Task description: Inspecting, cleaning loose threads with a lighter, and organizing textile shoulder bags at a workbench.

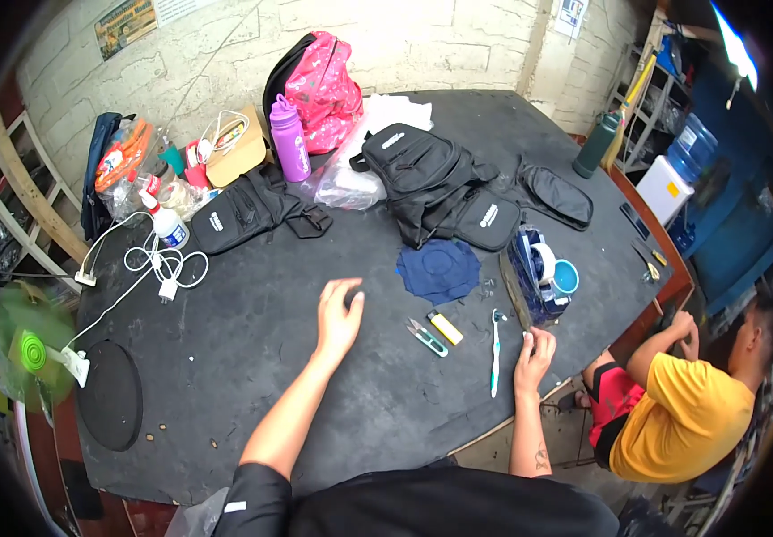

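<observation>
My left hand [339,320] is over the middle of the black-topped table, thumb and fingers apart, holding nothing. My right hand [534,360] is closed at the near end of a narrow grey-brown strip [513,291]; its material is unclear. Along that strip stands a dark blue tape dispenser [539,304] with a white roll [543,262] and a light blue roll [565,277]. Between my hands lie thread snips [427,338], a yellow lighter [445,328] and a toothbrush [496,353]. Dark blue round fabric pieces [438,270] lie beyond them.
Black bags [422,170] and a smaller black bag [243,210] lie farther back. Behind them stand a purple bottle [290,143] and a pink backpack [324,89]. A white cable [167,268] and green fan [33,349] are left. A person in yellow [686,412] sits at right.
</observation>
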Demonstrator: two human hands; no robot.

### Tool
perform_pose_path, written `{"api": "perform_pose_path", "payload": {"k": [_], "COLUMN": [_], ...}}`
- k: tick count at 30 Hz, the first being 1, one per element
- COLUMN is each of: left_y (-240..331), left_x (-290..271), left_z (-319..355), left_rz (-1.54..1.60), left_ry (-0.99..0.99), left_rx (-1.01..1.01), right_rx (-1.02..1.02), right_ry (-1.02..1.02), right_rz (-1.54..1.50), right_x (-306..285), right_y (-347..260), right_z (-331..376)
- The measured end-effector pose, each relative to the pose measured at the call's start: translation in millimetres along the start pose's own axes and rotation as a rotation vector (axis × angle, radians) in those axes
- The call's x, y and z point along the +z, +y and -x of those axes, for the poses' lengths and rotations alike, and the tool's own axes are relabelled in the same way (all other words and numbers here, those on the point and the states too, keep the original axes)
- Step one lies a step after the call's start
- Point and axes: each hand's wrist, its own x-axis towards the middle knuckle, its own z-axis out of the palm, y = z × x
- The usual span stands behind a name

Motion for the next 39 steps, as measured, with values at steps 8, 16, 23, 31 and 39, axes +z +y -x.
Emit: {"api": "perform_pose_path", "payload": {"k": [8,16,23,31,39], "left_y": [-29.7,-53.5,68.9,172.7,101.0], "left_x": [131.2,165.1,-3.4,-241.8,-204.9], "left_z": [-185.3,-272.3,-279.9,-132.6,-16.4], "left_rz": [0.127,0.261,0.932,0.322,-0.092], "left_ry": [0.245,0.038,0.122,0.578,-0.013], "left_rx": [-0.200,-0.679,0.090,0.294,-0.026], "right_rx": [-0.171,-0.181,-0.167,-0.294,-0.394], "right_ry": [-0.124,-0.127,-0.106,0.075,-0.404], "right_rz": [-0.097,-0.098,-0.073,-0.037,-0.107], "right_x": [-5.5,-3.9,-1.3,-0.7,63.4], "right_y": [-8.7,1.0,2.4,-49.0,-129.6], "right_z": [-0.2,-4.2,-0.5,-3.0,42.5]}}
